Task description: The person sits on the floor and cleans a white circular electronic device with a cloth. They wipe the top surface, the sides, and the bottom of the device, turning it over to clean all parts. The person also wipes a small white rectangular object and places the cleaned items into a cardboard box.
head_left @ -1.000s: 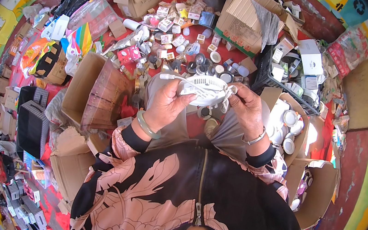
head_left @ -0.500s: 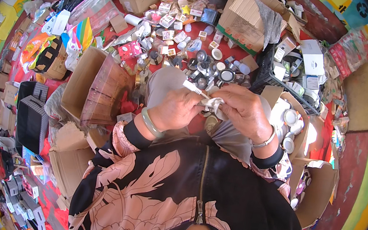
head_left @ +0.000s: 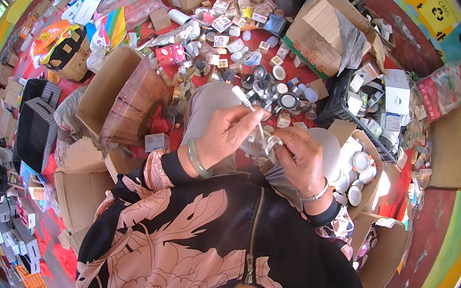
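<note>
My left hand [head_left: 223,130] pinches a thin white cable [head_left: 260,127] between thumb and fingers. Its pale, stick-like plug end [head_left: 242,96] pokes out beyond the fingertips to the upper left. From there the cable runs down toward my right hand [head_left: 302,156], whose fingers are closed on a small crumpled whitish bundle [head_left: 270,144]. I cannot make out whether that bundle is cable or wrapping. Both hands are over my lap, between my grey-clad knees. Just beyond them lie several small round jars and lids [head_left: 279,73] on the red floor covering.
An open carton [head_left: 112,90] stands left of my knees. On the right are a carton of white round lids [head_left: 361,161] and a black crate [head_left: 338,103] of mixed packages. Small boxes [head_left: 222,24] and larger cartons [head_left: 321,30] lie at the far side.
My hands have moved apart, and more of the white cable shows stretched between them. The left hand has tipped upward with the plug end. My view has shifted slightly.
</note>
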`<state>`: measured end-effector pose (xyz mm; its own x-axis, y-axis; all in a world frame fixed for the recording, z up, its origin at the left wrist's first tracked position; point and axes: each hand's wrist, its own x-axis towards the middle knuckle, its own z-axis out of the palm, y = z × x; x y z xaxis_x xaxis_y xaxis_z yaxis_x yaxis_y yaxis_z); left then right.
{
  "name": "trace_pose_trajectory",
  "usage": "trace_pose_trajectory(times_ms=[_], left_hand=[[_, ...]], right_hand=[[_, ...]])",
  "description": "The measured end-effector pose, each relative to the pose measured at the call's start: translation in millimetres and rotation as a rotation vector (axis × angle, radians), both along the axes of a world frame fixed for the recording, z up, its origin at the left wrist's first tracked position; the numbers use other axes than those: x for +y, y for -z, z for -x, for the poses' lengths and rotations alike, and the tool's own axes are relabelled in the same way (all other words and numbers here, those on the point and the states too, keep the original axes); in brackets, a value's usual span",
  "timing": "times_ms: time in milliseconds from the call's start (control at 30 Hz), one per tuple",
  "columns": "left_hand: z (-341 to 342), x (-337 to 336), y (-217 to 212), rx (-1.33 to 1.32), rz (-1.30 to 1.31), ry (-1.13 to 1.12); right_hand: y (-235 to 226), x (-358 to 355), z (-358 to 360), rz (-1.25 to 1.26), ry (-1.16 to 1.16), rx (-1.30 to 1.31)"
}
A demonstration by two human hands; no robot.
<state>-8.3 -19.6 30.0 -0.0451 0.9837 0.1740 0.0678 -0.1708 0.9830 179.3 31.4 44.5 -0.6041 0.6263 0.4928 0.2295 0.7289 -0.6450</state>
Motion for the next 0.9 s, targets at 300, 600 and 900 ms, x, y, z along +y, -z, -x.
trace_pose_trajectory(times_ms=[300, 600, 900], left_hand=[[12.6, 1.1, -13.0, 0.425, -0.252, 0.138], [6.8, 6.2, -12.2, 0.461, -0.25, 0.369], [11.2, 9.8, -12.1, 0.544, -0.149, 0.535]], right_hand=[[5.7, 32.7, -24.1, 0.833, -0.055, 0.426], [-23.3, 27.8, 10.4, 0.32, -0.466, 0.041], [-20.6, 18.5, 11.8, 0.25, -0.15, -0.003]])
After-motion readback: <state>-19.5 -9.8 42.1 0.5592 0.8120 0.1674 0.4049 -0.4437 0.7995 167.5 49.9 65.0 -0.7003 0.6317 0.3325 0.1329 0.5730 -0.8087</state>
